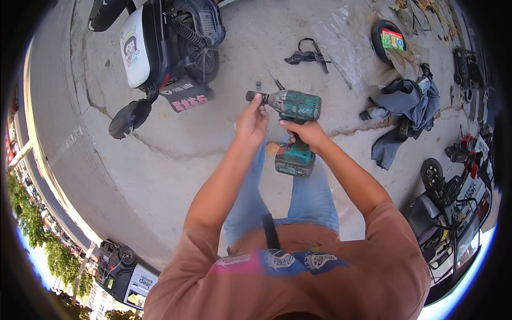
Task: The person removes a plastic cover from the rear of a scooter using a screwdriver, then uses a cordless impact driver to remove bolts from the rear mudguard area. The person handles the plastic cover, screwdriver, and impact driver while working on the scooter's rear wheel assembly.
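Note:
A green and black cordless impact wrench [294,104] is held level in front of me, its nose turned to the left. My right hand [309,133] wraps around its handle, above the chunky green battery [295,160]. At the nose, the fingers of my left hand [252,121] close on a dark cylindrical socket [254,97]. Whether the socket is fully seated cannot be made out. On the ground just beyond lie a small grey cylindrical piece [258,84] and a thin dark tool [276,80].
A scooter [176,48] lies at the upper left, its mirror [129,118] sticking out. Dark cloth [405,106], a black tyre [385,42] and a strap [309,57] are on the concrete to the right and ahead. Another two-wheeler [453,197] stands at the right.

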Motion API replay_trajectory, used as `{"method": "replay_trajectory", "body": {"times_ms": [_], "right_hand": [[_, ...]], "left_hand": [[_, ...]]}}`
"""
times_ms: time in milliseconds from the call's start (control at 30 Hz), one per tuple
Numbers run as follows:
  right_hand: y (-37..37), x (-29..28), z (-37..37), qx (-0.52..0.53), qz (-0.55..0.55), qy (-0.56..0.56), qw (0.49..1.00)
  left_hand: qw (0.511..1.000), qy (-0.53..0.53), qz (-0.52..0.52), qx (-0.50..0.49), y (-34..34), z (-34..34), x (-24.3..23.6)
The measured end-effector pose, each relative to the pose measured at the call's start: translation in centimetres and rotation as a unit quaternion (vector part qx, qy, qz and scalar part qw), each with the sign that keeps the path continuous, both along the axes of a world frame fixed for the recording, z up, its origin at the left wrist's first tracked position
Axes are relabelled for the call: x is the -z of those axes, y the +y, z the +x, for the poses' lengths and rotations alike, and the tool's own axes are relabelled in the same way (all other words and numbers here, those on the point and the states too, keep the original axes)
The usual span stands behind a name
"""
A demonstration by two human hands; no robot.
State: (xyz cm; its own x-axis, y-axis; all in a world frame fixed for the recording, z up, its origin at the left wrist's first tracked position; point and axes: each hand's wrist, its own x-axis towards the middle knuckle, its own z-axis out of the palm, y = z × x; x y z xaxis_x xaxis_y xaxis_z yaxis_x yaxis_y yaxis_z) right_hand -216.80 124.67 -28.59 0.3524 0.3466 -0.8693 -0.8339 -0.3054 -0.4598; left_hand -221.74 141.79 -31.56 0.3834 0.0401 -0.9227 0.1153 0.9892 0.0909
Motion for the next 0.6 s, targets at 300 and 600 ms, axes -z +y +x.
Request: {"method": "replay_trajectory", "body": {"times_ms": [300,600], "right_hand": [[5.8,16.1,7.5,-0.07,0.036,0.071,0.994],[10.8,35.8,16.6,-0.13,0.07,0.052,0.988]], "left_hand": [[0.993,-0.039,0.085,-0.074,3.6,4.9,17.3],[0.972,-0.108,0.133,-0.159,7.3,12.5,37.4]]}}
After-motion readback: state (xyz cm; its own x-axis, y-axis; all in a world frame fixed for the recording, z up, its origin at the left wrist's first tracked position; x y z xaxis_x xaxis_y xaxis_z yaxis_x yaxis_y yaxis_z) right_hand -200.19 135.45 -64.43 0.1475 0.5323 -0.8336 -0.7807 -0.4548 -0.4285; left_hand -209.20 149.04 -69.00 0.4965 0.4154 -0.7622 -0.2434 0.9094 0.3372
